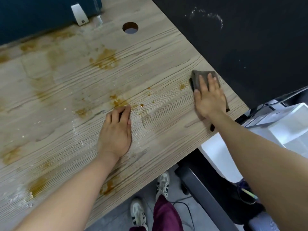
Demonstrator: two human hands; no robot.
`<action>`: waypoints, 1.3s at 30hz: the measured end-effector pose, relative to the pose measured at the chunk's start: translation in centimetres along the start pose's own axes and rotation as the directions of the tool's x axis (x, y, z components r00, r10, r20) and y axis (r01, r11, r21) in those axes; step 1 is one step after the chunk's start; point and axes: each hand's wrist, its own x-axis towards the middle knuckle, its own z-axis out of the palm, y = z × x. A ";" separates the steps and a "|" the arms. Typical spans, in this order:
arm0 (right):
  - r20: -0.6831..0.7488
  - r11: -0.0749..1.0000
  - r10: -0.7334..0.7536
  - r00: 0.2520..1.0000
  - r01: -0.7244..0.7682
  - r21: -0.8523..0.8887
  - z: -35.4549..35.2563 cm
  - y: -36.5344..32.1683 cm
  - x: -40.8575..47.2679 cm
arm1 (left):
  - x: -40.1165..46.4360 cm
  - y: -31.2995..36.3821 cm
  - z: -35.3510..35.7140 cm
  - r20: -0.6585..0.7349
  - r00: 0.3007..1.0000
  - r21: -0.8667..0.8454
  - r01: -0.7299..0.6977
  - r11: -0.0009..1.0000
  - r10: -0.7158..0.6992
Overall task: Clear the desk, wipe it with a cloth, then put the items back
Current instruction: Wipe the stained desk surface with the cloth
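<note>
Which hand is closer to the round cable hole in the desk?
Right, narrowly. The right hand, pressing the cloth, lies nearer the hole than the left hand, flat near the desk's middle.

Desk (166, 52): light wood-grain top, round cable hole near far edge. Brown-orange stains in patches over most of surface, pale crumbs scattered at near left. Damp streaked patch just left of cloth. Top bare of items.

Cloth (198, 79): grey-brown, folded, lying flat on desk near right edge, pressed under flat palm. Far end shows beyond fingertips; dark corner sticks out at wrist side, by desk edge.
</note>
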 end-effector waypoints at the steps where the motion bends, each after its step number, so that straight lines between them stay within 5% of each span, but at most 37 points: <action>1: -0.010 0.999 0.048 0.999 -0.048 0.008 0.0 -0.4 0.5 | 0.0 0.0 0.1 0.000 1.000 0.002 0.001 1.000 -0.001; 3: -0.007 0.999 0.034 0.999 -0.034 0.020 0.5 -2.3 -0.1 | 0.0 -0.1 0.2 -0.001 1.000 0.005 0.000 1.000 0.000; 5: -0.009 0.989 -0.145 0.989 0.145 0.022 1.9 -5.1 -2.9 | -0.1 -0.1 0.1 0.004 1.000 0.010 0.001 1.000 -0.001; 10: 0.142 0.859 -0.511 0.848 0.510 0.046 2.6 -8.0 -6.7 | 0.0 0.2 -0.1 -0.001 1.000 0.012 0.012 1.000 -0.012; 12: 0.132 0.863 -0.502 0.855 0.504 0.021 1.8 -6.1 -4.3 | 0.0 0.3 -0.2 0.000 1.000 0.023 0.012 1.000 -0.012; 15: 0.022 0.969 -0.245 0.969 0.246 -0.002 0.3 -2.8 0.5 | 0.0 0.4 -0.2 -0.003 1.000 0.017 0.017 1.000 -0.017; 19: 0.002 0.999 -0.044 0.999 0.044 0.003 0.4 -4.0 2.3 | 0.1 0.2 0.0 0.000 0.999 0.020 0.033 0.999 -0.033; 26: 0.126 0.835 -0.543 0.830 0.550 -0.030 2.2 -8.9 -2.8 | 0.0 0.5 -0.3 0.014 0.999 0.028 0.037 0.999 -0.038; 28: 0.102 0.833 -0.542 0.834 0.549 -0.072 1.3 -6.3 -0.2 | 0.0 0.4 -0.3 0.015 0.999 0.030 0.038 0.999 -0.038; 34: 0.002 0.987 -0.150 0.989 0.150 -0.055 -0.3 -3.0 4.5 | 0.1 0.2 -0.1 -0.002 1.000 0.039 0.019 0.999 -0.019; 36: 0.001 0.978 -0.199 0.980 0.199 -0.056 0.6 -5.8 2.7 | 0.0 0.2 -0.1 0.011 1.000 0.043 0.021 0.999 -0.021; 39: 0.070 0.886 -0.456 0.887 0.460 -0.060 2.2 -9.6 -1.0 | 0.1 0.3 -0.2 0.017 0.999 0.047 0.030 0.998 -0.031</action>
